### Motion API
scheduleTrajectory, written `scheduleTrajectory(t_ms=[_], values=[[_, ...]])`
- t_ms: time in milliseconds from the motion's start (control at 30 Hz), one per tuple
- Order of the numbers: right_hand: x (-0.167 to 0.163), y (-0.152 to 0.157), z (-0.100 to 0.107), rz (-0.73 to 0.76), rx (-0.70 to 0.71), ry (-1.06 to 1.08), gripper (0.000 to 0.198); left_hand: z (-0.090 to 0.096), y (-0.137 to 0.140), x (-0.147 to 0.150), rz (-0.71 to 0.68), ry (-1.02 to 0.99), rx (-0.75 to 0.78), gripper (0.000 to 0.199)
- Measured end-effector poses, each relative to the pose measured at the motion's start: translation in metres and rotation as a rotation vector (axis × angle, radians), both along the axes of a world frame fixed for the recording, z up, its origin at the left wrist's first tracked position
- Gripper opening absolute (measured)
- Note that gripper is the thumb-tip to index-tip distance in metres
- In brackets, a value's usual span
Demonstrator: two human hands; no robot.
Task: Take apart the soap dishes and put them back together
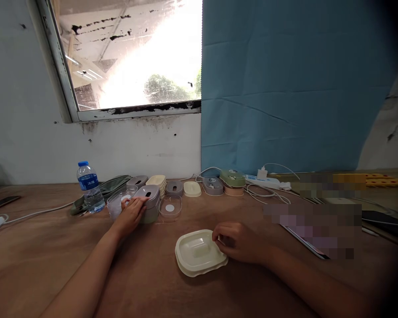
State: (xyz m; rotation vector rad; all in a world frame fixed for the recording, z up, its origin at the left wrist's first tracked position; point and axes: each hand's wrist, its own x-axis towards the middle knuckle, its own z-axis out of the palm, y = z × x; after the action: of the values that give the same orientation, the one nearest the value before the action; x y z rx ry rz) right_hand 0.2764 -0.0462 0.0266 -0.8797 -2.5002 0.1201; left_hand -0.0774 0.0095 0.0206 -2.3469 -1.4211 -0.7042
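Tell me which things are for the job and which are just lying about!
Probably for the job:
- cream piece, by the right hand
- grey lid, at the left hand
- clear tray

Probably just lying about:
- bottle
- phone at far left
- power strip

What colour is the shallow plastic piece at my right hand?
Pale cream: the plastic piece by the right hand shows best in the head view.

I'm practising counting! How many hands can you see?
2. The left hand is on the left, at the grey lid; the right hand is at the right edge of the nearest cream lid.
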Motion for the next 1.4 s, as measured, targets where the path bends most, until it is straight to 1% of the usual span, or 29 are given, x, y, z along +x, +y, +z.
scheduleTrajectory(t_ms=[300, 600, 1067, 1400], values=[[0.0000, 0.0002, -0.0008, -0.005, 0.008, -0.009, 0.013, 0.0003, -0.0004, 0.0002, -0.013, -0.016, 0.010, 0.032], [-0.0006, 0.0002, -0.0011, -0.012, -0.004, -0.006, 0.013, 0.0000, -0.0002, -0.0014, -0.009, -0.018, -0.023, 0.032], [-0.0009, 0.0007, -0.0013, -0.019, -0.041, 0.021, 0.013, -0.0003, -0.0004, 0.0033, 0.007, -0.022, 0.038, 0.035], [-0.0017, 0.0033, -0.0011, -0.017, -0.056, 0.029, 0.013, -0.0027, -0.0001, 0.0046, 0.017, -0.019, 0.036, 0.034]])
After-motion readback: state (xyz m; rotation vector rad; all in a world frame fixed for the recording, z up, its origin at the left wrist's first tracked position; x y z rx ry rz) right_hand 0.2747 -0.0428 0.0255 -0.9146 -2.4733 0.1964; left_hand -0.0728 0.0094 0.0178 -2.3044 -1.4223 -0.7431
